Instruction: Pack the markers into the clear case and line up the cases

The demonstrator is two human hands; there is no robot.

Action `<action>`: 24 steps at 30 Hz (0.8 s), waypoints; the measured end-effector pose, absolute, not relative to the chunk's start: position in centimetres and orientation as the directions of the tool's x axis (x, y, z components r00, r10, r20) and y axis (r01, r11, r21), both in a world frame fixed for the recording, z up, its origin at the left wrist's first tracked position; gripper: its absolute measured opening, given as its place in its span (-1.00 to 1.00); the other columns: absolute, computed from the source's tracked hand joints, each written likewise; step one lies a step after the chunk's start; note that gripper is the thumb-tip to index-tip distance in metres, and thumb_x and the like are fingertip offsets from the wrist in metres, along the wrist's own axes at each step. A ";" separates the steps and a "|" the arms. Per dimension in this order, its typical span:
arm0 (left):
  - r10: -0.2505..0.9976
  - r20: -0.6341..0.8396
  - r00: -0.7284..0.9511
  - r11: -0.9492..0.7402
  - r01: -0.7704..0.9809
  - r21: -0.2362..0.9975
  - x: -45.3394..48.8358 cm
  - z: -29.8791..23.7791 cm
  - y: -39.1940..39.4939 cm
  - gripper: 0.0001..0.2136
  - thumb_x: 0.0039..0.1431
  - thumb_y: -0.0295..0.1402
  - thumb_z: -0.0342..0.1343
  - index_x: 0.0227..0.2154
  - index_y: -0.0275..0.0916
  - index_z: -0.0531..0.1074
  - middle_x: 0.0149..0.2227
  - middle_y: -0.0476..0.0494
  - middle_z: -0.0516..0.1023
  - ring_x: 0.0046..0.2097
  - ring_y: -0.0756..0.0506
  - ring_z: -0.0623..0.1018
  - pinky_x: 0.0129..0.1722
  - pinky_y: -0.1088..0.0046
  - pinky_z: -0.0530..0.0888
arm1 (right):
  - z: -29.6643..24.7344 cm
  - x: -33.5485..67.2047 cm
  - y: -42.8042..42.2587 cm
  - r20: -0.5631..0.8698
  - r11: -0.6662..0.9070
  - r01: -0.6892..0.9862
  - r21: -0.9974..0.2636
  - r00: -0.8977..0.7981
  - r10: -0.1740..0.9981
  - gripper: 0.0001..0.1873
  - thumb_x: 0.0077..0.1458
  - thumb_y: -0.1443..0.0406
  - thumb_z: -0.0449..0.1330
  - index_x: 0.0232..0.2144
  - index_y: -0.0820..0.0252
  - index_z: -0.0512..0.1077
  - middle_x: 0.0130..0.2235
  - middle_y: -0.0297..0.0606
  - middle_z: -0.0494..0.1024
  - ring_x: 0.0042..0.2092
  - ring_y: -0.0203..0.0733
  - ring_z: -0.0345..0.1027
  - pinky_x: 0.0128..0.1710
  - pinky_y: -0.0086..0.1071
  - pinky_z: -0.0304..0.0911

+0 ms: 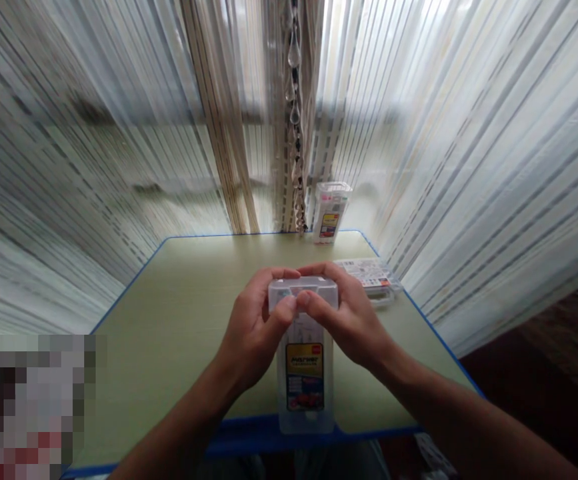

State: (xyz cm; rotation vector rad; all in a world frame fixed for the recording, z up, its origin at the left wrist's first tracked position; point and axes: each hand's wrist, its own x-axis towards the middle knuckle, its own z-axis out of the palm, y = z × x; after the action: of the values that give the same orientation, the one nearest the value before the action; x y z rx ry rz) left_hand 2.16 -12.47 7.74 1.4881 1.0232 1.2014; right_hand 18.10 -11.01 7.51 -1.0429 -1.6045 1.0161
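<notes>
A tall clear plastic container (305, 380) with a yellow and red label stands near the front edge of the green table (179, 320). Both hands grip its clear lid at the top. My left hand (256, 327) wraps the lid's left side, thumb pressed on the front. My right hand (346, 317) holds the right side the same way, and the two thumbs meet at the lid's front middle.
A second, similar clear container (329, 212) stands at the table's far edge by the curtain. A flat clear packet (371, 277) lies at the right edge. Striped sheer curtains (119, 153) surround the table. The table has a blue rim (249, 437).
</notes>
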 end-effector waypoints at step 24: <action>0.943 0.190 0.272 -0.189 -0.031 0.982 1.4 7.1 -12.6 -0.56 0.11 -0.32 0.24 0.03 -0.25 0.30 -0.01 -0.26 0.53 -0.09 -0.18 0.62 -0.16 0.38 0.55 | 6.5 20.0 -10.1 0.278 0.303 -0.025 -0.953 -0.472 0.836 -0.40 0.09 0.15 0.34 0.10 0.18 0.25 -0.08 -0.16 0.50 -0.12 -0.13 0.45 -0.16 -0.29 0.40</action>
State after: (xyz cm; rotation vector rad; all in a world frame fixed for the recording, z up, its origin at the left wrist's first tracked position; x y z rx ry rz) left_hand 1.36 -12.62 7.09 1.4631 0.9004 1.1360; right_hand 19.96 -10.10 6.54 -0.7381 -1.7254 1.2822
